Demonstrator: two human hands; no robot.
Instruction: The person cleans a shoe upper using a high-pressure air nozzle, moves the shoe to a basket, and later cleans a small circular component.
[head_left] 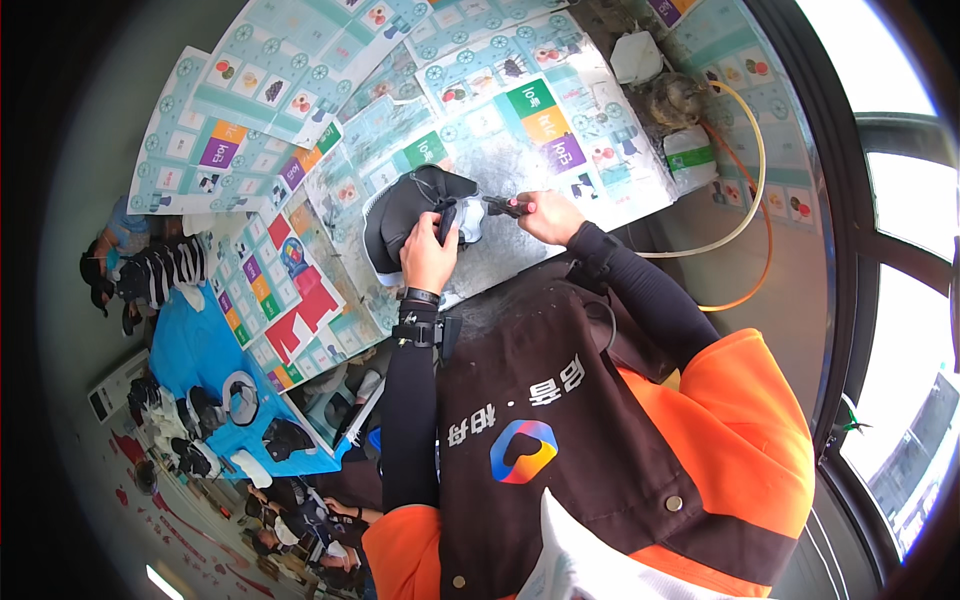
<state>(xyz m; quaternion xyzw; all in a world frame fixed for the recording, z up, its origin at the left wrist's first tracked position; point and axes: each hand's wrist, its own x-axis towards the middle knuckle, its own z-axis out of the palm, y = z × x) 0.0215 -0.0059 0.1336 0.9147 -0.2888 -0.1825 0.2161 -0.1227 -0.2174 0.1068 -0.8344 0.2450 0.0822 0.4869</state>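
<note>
A black cap with a pale edge lies on the paper-covered table, its opening and a light inner side facing right. My left hand is closed on a dark strap at the cap's opening. Just to the right, my right hand is closed round a small dark tool that looks like thread snips. Its tip points left at the cap's opening; whether it touches the cap I cannot tell.
Printed sheets cover the table. At its far right stand a white block, a brownish round lump and a green-and-white pack, beside a yellow hose. Several caps lie on a blue cloth at left; people work beyond.
</note>
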